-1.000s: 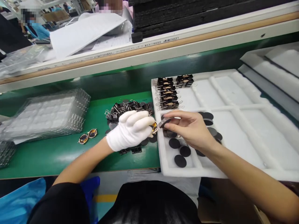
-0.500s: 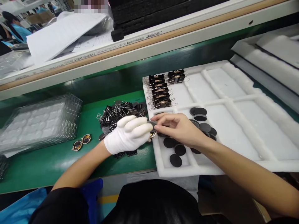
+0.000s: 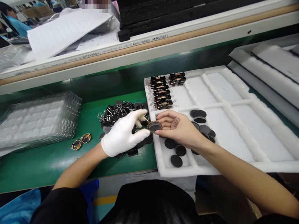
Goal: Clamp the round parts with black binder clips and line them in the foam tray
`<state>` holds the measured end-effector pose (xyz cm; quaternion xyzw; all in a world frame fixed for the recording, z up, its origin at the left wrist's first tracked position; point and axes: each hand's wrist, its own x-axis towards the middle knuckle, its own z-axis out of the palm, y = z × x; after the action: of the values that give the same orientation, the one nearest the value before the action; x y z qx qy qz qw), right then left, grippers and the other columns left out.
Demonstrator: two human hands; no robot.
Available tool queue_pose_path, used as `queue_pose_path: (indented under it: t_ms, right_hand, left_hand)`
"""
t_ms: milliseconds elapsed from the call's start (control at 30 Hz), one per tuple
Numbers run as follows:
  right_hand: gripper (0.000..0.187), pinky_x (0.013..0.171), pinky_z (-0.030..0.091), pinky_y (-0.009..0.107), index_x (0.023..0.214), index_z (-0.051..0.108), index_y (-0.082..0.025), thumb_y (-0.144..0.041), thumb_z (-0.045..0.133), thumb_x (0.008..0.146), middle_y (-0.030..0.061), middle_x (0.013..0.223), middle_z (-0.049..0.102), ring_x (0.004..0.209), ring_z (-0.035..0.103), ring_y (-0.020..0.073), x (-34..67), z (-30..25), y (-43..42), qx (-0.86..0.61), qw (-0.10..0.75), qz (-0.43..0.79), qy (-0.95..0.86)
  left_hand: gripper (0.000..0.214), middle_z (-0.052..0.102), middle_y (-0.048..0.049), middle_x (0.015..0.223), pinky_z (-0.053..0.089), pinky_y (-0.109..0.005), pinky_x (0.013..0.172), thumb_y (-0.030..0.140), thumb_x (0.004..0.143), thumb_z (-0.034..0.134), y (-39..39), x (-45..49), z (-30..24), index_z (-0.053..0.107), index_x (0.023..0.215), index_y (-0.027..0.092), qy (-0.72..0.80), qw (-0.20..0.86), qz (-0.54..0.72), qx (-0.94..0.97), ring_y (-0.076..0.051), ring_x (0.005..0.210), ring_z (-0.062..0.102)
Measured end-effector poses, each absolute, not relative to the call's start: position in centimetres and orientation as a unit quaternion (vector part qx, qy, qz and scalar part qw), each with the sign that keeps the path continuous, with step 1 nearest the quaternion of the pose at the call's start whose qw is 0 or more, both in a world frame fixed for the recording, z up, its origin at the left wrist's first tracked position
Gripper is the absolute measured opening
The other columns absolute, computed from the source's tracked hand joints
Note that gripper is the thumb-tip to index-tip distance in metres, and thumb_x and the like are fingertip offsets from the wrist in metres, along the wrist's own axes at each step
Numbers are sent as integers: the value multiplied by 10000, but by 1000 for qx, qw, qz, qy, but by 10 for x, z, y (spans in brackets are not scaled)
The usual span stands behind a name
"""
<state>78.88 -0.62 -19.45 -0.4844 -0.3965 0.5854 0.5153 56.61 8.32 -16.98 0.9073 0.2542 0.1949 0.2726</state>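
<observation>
Between my hands is a round piece [image 3: 154,126] with a dark grey disc on its face and a brown-gold rim. My bare right hand [image 3: 174,126] pinches its right side between thumb and fingers. My left hand [image 3: 127,132], in a white glove, curls round the left side with thumb and index finger spread, the thumb touching the edge. A binder clip [image 3: 146,118] with silver handles shows at the upper left rim, by the gloved fingertips; whether it grips the rim I cannot tell. Behind the glove lies a heap of black binder clips [image 3: 114,113] mixed with dark discs.
A white foam tray [image 3: 224,166] holds loose black discs [image 3: 176,161] and a row of clipped round pieces [image 3: 161,93]. Joined round gold-rimmed frames [image 3: 81,142] lie on the green table [image 3: 46,168]. Stacked clear plastic trays [image 3: 39,121] stand left; foam sheets [image 3: 277,68] lie right.
The left fingers, folded over the disc before, have spread apart. The round piece has turned so its disc face and rim show, and a binder clip is now visible at it.
</observation>
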Motion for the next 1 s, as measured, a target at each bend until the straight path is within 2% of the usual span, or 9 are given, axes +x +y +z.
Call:
queue_pose_path:
  t_ms: [133, 233, 333, 433, 533, 633, 733, 833, 1000]
  right_hand:
    - [445, 865, 635, 344, 1102, 650, -233, -214, 901, 735, 40, 1047, 730, 949, 739, 191, 774, -187, -6, -482, 496, 523, -498]
    - [377, 885, 617, 405, 1211, 642, -217, -219, 793, 865, 95, 1170, 656, 1079, 671, 241, 768, -179, 1, -502, 484, 282, -659]
    - [206, 870, 565, 486, 1166, 681, -136, -208, 627, 981, 149, 1106, 654, 1035, 624, 301, 766, -178, 13, -553, 342, 33, -759]
    - [296, 827, 545, 521, 1184, 693, -101, -312, 654, 979, 170, 1071, 664, 975, 610, 347, 759, -184, 26, -606, 173, -23, -776]
    - [492, 852, 542, 538, 1297, 658, -102, -397, 754, 915, 186, 1149, 655, 1030, 607, 381, 748, -193, 34, -619, 88, -13, -781]
    - [511, 906, 526, 587, 1318, 655, -126, -348, 799, 881, 197, 1239, 645, 1118, 597, 414, 743, -195, 38, -612, 91, 16, -786]
    - [539, 1006, 513, 608, 1391, 611, -193, -363, 772, 905, 167, 1315, 652, 1210, 604, 380, 745, -190, 38, -590, 242, 133, -759]
    - [517, 1000, 582, 519, 1401, 601, -258, -444, 728, 935, 109, 1275, 716, 1128, 703, 282, 746, -180, 34, -527, 404, 361, -655]
    - [421, 866, 665, 434, 1157, 762, -228, -397, 888, 793, 49, 946, 806, 823, 772, 223, 741, -169, 24, -516, 456, 533, -492]
  left_hand:
    - [310, 735, 9, 959, 506, -288, 718, 500, 964, 613, 81, 567, -156, 689, 1115, 240, 301, 326, 122, 888, -151, 825, 682]
    - [249, 730, 20, 847, 509, -279, 697, 459, 955, 637, 97, 563, -150, 690, 954, 216, 344, 339, 183, 856, -140, 752, 665]
    - [281, 750, -34, 913, 571, -285, 711, 464, 959, 639, 120, 552, -146, 604, 952, 186, 394, 420, 288, 765, -161, 818, 724]
    - [330, 751, -87, 1008, 601, -274, 688, 493, 985, 616, 139, 540, -142, 542, 1005, 172, 389, 529, 363, 661, -168, 839, 770]
    - [340, 736, -75, 953, 581, -235, 642, 491, 999, 610, 146, 532, -137, 568, 1052, 157, 360, 571, 383, 631, -139, 758, 762]
    - [315, 728, -62, 908, 557, -223, 612, 461, 1016, 586, 145, 529, -133, 602, 1055, 149, 351, 556, 374, 654, -114, 686, 728]
    - [252, 730, -47, 894, 557, -235, 665, 402, 992, 628, 139, 530, -134, 633, 995, 149, 324, 528, 356, 700, -120, 740, 709]
    - [174, 713, -4, 837, 534, -237, 689, 340, 928, 702, 126, 538, -141, 687, 928, 166, 292, 485, 314, 762, -122, 768, 664]
    - [175, 722, 15, 824, 510, -236, 639, 351, 895, 733, 106, 552, -156, 737, 973, 194, 302, 499, 261, 770, -127, 730, 654]
